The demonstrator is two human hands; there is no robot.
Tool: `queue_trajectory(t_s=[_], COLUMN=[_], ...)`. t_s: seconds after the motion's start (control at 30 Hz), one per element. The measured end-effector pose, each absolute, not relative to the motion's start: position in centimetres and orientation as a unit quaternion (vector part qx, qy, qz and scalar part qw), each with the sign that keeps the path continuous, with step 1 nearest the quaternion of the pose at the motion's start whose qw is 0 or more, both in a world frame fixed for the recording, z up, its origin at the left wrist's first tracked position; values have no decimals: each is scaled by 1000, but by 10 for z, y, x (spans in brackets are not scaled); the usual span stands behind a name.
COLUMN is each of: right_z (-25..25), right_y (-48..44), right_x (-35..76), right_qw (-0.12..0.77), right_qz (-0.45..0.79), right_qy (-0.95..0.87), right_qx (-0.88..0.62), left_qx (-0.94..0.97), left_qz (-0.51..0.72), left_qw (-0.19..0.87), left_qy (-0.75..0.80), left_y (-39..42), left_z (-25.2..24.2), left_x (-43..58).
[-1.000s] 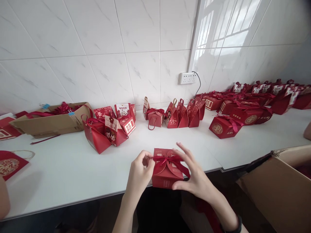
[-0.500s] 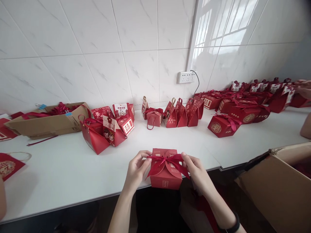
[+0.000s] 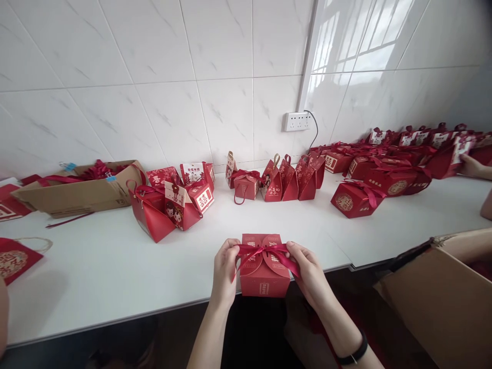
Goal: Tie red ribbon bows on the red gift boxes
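A small red gift box (image 3: 264,277) stands at the near edge of the white counter (image 3: 115,271), with a red ribbon (image 3: 265,251) tied in a bow across its folded top. My left hand (image 3: 225,269) pinches the bow's left loop, fingers closed on it. My right hand (image 3: 309,271) pinches the ribbon's right loop and tail on the other side of the box. A dark band sits on my right wrist (image 3: 355,353).
Several red gift boxes (image 3: 357,197) and pouches (image 3: 288,179) line the back of the counter. An open cardboard box (image 3: 77,192) with ribbons lies at the left, another carton (image 3: 442,302) at the lower right. Another person's hand (image 3: 472,166) reaches in at the far right. A wall socket (image 3: 296,121) hangs on the tiles.
My right hand's spread fingers closed onto the ribbon. Both hands now pull the bow's loops sideways, and the box sits a little squarer at the edge.
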State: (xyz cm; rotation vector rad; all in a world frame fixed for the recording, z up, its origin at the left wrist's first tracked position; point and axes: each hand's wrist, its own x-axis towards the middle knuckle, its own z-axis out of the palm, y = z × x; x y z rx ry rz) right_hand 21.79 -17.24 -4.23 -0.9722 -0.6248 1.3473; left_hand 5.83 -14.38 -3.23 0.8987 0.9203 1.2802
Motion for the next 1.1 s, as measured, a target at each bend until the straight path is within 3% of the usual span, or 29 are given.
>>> queue_trajectory(t_s=[0.37, 0.53, 0.67, 0.77, 0.9, 1.1], right_z=[-48, -52, -48, -39, -33, -44], right_y=[-170, -169, -174, -181, -187, -185], right_x=[208, 231, 254, 253, 236, 228], right_qw=[675, 627, 650, 588, 444, 457], right_qz=[584, 583, 490, 406, 327, 386], right_qy=[-158, -321, -438, -569, -672, -638], right_qx=[-424, -406, -383, -408, -494, -485], left_qx=[334, 412, 474, 585, 668, 623], left_qz=[620, 552, 564, 513, 433, 413], left_qw=[601, 590, 461, 379, 355, 459], left_qy=[379, 422, 494, 500, 491, 481], left_y=[-149, -144, -139, -139, -142, -150], left_z=[-49, -47, -27, -7, 2, -17], left_x=[71, 51, 33, 40, 57, 51])
